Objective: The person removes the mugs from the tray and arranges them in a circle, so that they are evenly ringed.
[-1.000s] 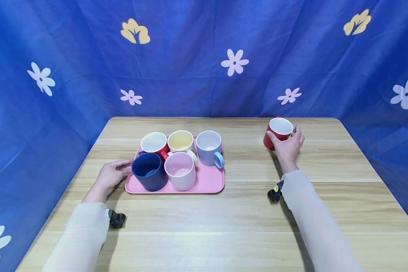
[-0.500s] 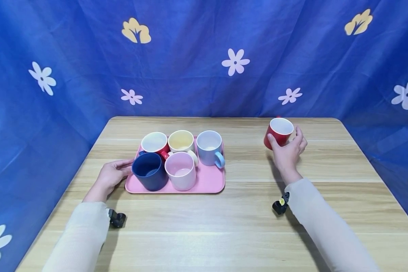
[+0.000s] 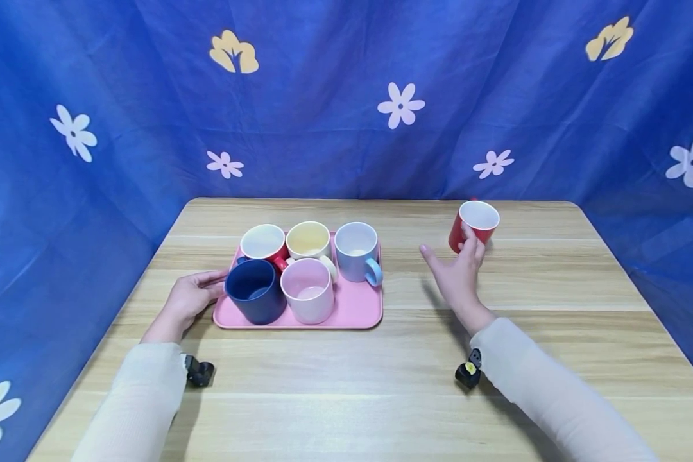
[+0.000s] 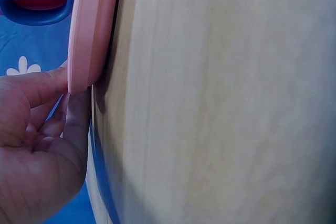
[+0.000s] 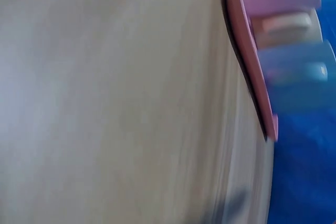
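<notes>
My left hand holds the left edge of a pink tray; in the left wrist view the thumb lies at the tray's rim, other fingers below it. Several mugs stand upright on the tray: a navy mug, a pink mug, a red mug with white inside, a cream mug and a light blue mug. My right hand is spread, holding nothing, in front of another red mug standing at the back right; its fingertips overlap that mug in view, contact unclear.
The wooden table has a blue flowered curtain behind it and at both sides. Small black cameras are worn at the wrists. The right wrist view is blurred and shows the tray's right end.
The right hand has let go of the red mug at the back right and moved left, its thumb now spread away. That mug stays in place. The left hand and tray have not moved.
</notes>
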{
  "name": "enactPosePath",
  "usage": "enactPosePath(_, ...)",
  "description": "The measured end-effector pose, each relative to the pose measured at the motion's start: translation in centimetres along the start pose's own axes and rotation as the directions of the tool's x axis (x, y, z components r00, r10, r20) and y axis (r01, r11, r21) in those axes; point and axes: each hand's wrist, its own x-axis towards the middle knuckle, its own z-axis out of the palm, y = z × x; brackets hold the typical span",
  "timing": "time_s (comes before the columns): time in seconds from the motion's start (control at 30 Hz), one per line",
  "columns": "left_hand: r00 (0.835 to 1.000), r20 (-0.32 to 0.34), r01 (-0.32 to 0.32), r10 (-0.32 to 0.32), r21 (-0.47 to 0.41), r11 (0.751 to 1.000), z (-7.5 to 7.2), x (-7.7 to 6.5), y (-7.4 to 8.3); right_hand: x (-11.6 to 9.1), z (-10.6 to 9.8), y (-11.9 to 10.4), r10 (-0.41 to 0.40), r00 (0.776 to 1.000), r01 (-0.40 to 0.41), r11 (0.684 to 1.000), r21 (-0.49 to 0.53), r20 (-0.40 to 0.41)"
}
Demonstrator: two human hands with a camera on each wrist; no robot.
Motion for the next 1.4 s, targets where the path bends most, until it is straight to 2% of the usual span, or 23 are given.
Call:
enactPosePath(0.2,1.0,0.016,-0.009,0.008,0.054,0.998,0.0,-0.1,0.2,-1.5,0.9,-1.1,-0.026,0.993,0.024,1.0,0.014,0.117)
enactPosePath(0.53,1.0,0.003,-0.01,0.01,0.09,0.996,0.0,0.0,0.3,-3.7,2.6,-3.3,-0.061,0.963,0.045,0.997,0.066,0.263)
enactPosePath(0.9,1.0,-0.001,-0.009,0.009,0.107,0.994,-0.1,0.0,0.3,-6.1,4.5,-5.2,-0.141,0.905,0.106,0.988,0.109,0.402)
enactPosePath(1.17,1.0,-0.001,-0.006,0.006,0.097,0.995,-0.1,0.0,0.3,-7.7,6.0,-6.3,-0.186,0.864,0.135,0.981,0.14,0.467)
enactPosePath(1.4,1.0,0.004,-0.005,0.005,0.073,0.997,-0.1,-0.1,0.1,-8.7,7.5,-6.5,-0.2,0.84,0.189,0.979,0.074,0.505)
